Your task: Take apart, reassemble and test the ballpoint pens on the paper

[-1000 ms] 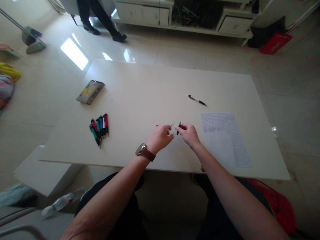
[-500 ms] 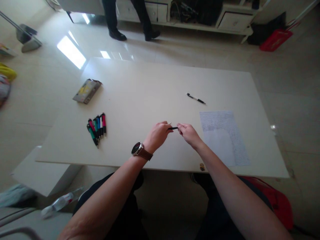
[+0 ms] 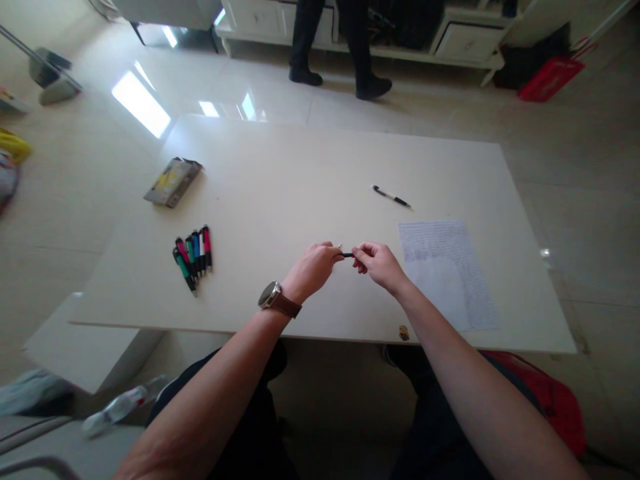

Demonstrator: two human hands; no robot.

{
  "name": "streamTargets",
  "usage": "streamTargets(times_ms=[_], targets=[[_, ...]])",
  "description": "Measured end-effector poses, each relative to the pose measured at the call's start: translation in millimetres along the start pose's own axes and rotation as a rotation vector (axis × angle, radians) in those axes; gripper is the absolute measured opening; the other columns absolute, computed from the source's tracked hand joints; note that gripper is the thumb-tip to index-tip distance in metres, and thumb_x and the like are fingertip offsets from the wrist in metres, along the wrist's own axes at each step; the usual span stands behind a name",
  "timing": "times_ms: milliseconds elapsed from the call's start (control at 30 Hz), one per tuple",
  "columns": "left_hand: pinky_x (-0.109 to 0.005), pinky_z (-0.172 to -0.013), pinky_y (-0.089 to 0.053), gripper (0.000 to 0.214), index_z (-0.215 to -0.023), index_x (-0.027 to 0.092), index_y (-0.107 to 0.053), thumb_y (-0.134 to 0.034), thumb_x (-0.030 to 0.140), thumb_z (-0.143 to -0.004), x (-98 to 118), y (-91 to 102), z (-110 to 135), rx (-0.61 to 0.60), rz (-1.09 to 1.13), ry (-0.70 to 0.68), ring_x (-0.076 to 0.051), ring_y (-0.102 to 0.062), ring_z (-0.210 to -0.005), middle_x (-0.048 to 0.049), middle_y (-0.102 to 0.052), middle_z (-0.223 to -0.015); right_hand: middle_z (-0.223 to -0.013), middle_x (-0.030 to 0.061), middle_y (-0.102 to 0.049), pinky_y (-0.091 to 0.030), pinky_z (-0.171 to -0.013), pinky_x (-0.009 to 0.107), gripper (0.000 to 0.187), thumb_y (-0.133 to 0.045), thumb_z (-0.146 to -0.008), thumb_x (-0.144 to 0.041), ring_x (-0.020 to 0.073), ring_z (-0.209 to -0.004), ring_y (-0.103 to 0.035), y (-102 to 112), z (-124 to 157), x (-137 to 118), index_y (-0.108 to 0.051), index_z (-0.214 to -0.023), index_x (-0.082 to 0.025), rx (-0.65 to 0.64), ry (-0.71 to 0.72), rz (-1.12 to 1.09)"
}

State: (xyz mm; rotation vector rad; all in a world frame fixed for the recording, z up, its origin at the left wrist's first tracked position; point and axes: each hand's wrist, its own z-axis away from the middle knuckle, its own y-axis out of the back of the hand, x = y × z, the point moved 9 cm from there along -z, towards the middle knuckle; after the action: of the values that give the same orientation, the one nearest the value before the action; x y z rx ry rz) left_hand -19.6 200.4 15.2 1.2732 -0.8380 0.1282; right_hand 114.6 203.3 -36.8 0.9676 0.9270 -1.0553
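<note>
Over the front middle of the white table [image 3: 300,187], both hands grip a dark pen [image 3: 347,255], mostly hidden by the fingers. My left hand [image 3: 316,267], with a brown-strapped watch on its wrist, is closed round one end. Thumb and fingertips of my right hand [image 3: 375,263] pinch the other end. Beyond the right hand lies a black-and-white pen [image 3: 391,197]. A sheet of paper covered in writing [image 3: 440,267] is flat on the table beside my right forearm. Several coloured pens [image 3: 194,257] lie in a row to the left.
A grey and yellow box [image 3: 173,182] rests at the table's far left. Past the far edge stands another person [image 3: 333,47], legs only in view, before a white cabinet [image 3: 465,43]. A small sticker [image 3: 404,333] is at the front edge. A plastic bottle [image 3: 123,405] lies at lower left.
My right hand has shifted slightly, its fingers now curled differently at the pen's end. My left hand barely moved. The other person has walked to the right.
</note>
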Motion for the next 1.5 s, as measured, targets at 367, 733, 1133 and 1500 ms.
streamTargets(times_ms=[367, 733, 1133, 1500], targets=[[-0.023, -0.061, -0.042, 0.024, -0.094, 0.016, -0.067, -0.044, 0.02, -0.098, -11.4, -16.5, -2.9, -0.081, 0.311, 0.157, -0.011, -0.058, -0.061, -0.0011, -0.068, -0.069, -0.073, 0.0013, -0.069, -0.053, -0.072, 0.033, 0.021, -0.076, -0.072, -0.036, 0.0167, -0.072, -0.066, 13.9, -0.8, -12.4, -0.066, -0.08, -0.019, 0.054, 0.125, -0.05], [-0.029, -0.07, -0.048, 0.015, -0.105, 0.018, -0.06, -0.049, 0.025, -0.096, -15.8, -31.6, 3.6, -0.112, 0.115, 0.194, -0.018, -0.066, -0.072, -0.0043, -0.07, -0.077, -0.069, 0.0022, -0.067, -0.049, -0.062, 0.03, 0.013, -0.067, -0.08, -0.031, 0.0159, -0.063, -0.061, 44.5, 2.1, -9.3, -0.066, -0.077, -0.018, 0.252, 0.117, 0.266], [-0.035, -0.078, -0.052, 0.03, -0.126, 0.019, -0.05, -0.044, 0.018, -0.096, 6.8, -69.5, 5.6, -0.151, -0.19, 0.169, -0.028, -0.072, -0.093, -0.0134, -0.073, -0.098, -0.113, 0.0127, -0.069, -0.048, -0.097, 0.038, 0.031, -0.058, -0.084, -0.016, 0.0246, -0.104, -0.062, 1.0, 5.5, -2.3, -0.069, -0.114, -0.015, 0.034, 0.255, 0.756], [-0.035, -0.08, -0.053, 0.037, -0.131, 0.013, -0.047, -0.047, 0.019, -0.094, 12.7, -70.1, -0.2, -0.156, -0.114, 0.163, -0.028, -0.072, -0.095, -0.0147, -0.073, -0.098, -0.131, 0.0138, -0.059, -0.042, -0.104, 0.043, 0.055, -0.056, -0.089, -0.03, 0.0317, -0.119, -0.049, -5.7, 6.7, 11.4, -0.054, -0.142, -0.016, -0.038, 0.182, 0.964]])
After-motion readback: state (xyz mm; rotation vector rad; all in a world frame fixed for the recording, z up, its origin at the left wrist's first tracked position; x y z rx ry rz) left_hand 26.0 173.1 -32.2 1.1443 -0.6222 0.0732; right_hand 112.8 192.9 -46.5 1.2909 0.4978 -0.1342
